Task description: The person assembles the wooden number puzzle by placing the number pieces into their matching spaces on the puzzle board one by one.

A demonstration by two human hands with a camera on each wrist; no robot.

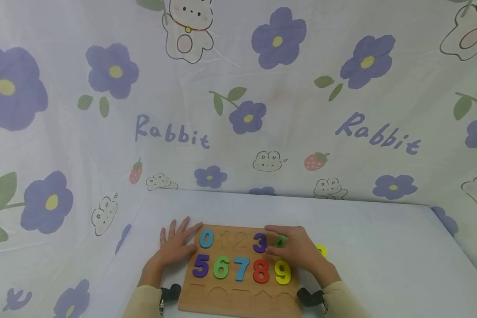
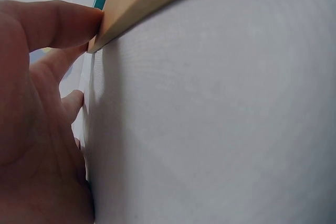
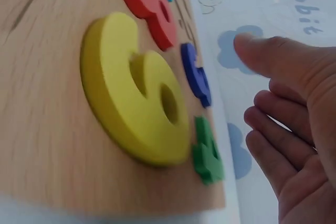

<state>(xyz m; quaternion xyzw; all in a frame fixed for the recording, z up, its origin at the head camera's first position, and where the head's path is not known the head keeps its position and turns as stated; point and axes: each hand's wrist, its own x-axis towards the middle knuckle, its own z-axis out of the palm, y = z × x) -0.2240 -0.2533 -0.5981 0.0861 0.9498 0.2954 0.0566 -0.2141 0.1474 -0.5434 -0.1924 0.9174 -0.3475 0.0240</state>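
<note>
A wooden number board (image 1: 186, 289) lies on the white table. My left hand (image 1: 176, 248) rests at its upper left, fingers spread, with thumb and index fingertip touching the board's edge in the left wrist view. My right hand (image 1: 302, 249) hovers over the upper right, partly covering the green 4 (image 1: 280, 241). Its thumb and fingers are apart with nothing between them in the right wrist view. Near it sit the purple 3 (image 1: 260, 242) and yellow 9 (image 3: 110, 87). A blue 0 (image 1: 206, 239) is beside the left hand. Bare outlines of 1 and 2 show between 0 and 3.
A yellow piece (image 1: 321, 250) lies right of the board, mostly hidden behind the right hand. The middle row carries a purple 5 (image 1: 200, 266), green 6 (image 1: 221, 267), blue 7 (image 1: 240, 268) and red 8 (image 1: 261, 270). Shape outlines line the board's near side. A printed curtain (image 1: 238, 150) hangs behind.
</note>
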